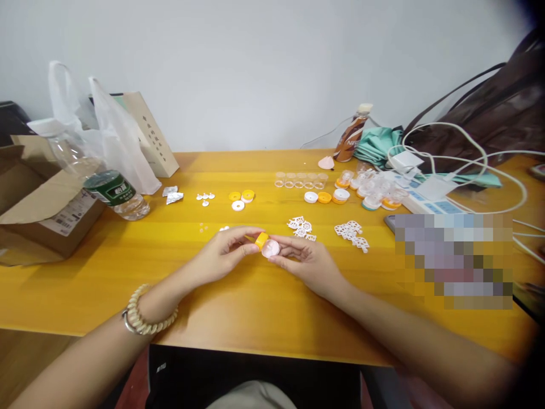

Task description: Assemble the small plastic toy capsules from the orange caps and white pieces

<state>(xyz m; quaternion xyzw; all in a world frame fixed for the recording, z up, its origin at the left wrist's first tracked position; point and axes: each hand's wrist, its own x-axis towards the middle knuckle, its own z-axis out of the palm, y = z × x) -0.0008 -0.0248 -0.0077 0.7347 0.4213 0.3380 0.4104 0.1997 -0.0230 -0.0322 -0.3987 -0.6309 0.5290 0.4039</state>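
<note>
Over the front half of the table, my left hand [223, 253] pinches a small yellow plastic cap [261, 241] between thumb and fingers. Close against it, a round white cap-like piece [271, 248] is gripped at its edge by my right hand [313, 266]. Whether the two pieces are joined or only touching, I cannot tell. Beyond my right hand lie white lattice-shaped plastic parts [301, 227], with more white lattice parts [351, 234] to the right. Yellow and white ring caps [238, 205] sit farther back, left of small white stemmed discs.
Clear cups [300, 180] stand in a row behind white and yellow caps [324, 197]. Assembled clear-topped pieces [374, 190] crowd a power strip [430, 201] with white cables. At left are a water bottle [113, 187], an open cardboard box [51, 204] and a plastic bag [121, 142].
</note>
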